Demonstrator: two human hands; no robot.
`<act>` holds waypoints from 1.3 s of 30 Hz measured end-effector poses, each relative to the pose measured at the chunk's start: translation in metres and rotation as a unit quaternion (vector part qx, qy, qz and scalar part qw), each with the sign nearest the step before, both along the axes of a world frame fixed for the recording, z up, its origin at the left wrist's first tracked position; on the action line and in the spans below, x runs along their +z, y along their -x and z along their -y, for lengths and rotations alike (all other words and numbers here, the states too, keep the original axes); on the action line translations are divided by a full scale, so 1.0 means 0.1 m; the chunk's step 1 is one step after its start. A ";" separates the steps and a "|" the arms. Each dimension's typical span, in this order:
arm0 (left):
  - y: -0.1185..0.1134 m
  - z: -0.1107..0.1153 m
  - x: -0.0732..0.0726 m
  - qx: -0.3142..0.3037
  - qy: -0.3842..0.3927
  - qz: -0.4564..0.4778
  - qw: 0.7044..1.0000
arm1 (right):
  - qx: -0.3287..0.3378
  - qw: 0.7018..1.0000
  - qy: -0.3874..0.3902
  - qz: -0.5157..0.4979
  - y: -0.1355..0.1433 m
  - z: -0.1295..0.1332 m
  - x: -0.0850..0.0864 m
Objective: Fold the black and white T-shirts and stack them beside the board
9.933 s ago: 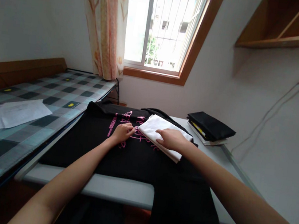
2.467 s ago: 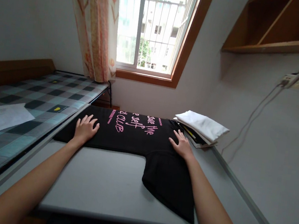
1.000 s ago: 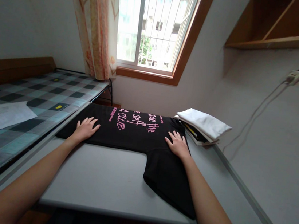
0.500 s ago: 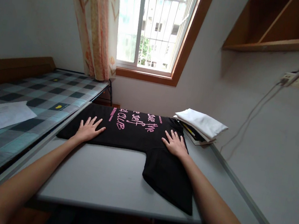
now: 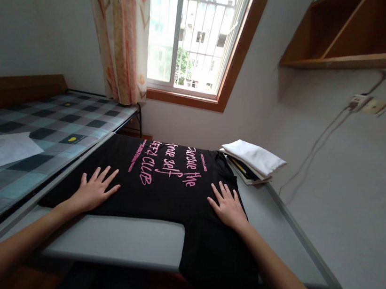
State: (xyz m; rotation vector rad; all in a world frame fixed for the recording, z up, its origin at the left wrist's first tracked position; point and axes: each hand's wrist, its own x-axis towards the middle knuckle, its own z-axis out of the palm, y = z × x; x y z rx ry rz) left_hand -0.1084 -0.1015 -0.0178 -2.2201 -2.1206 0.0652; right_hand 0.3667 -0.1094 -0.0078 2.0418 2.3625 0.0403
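The left hand (image 5: 92,193) and right hand (image 5: 229,208), fingers spread apart, lie flat on the black shirt (image 5: 157,201).

Black shirt (image 5: 157,201) drawn nearer, more lettering (image 5: 168,167) showing, sleeve (image 5: 217,256) overhanging table (image 5: 123,239)

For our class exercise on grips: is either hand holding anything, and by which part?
Nothing is gripped: left hand and right hand lie spread on the black shirt, toward its opposite ends.
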 end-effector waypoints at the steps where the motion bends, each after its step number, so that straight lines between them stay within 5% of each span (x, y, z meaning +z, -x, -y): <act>1: 0.01 0.05 -0.01 -0.003 0.004 -0.001 1.000 | 0.002 1.000 0.000 -0.001 0.00 0.05 0.00; 7: 0.08 0.05 0.12 0.004 0.028 0.018 0.999 | 0.005 1.000 -0.017 0.000 0.02 0.17 0.08; 14: -0.16 -0.54 0.46 -0.001 -0.002 0.037 0.999 | 0.024 0.993 -0.114 -0.013 0.12 -0.34 0.36; 19: -0.41 -0.90 0.27 0.020 -0.025 0.077 0.997 | -0.027 0.996 -0.079 -0.027 0.18 -1.05 0.42; 24: -0.38 -0.99 0.08 0.013 -0.034 0.110 0.993 | -0.059 0.997 -0.013 -0.052 0.17 -1.49 0.31; 32: -0.37 -0.98 0.11 0.013 -0.034 0.111 0.993 | -0.202 0.976 -0.071 -0.034 -0.09 -1.58 0.10; 39: -0.37 -0.97 0.11 0.014 -0.023 0.113 0.993 | -0.156 0.985 -0.075 -0.016 0.16 -1.40 0.12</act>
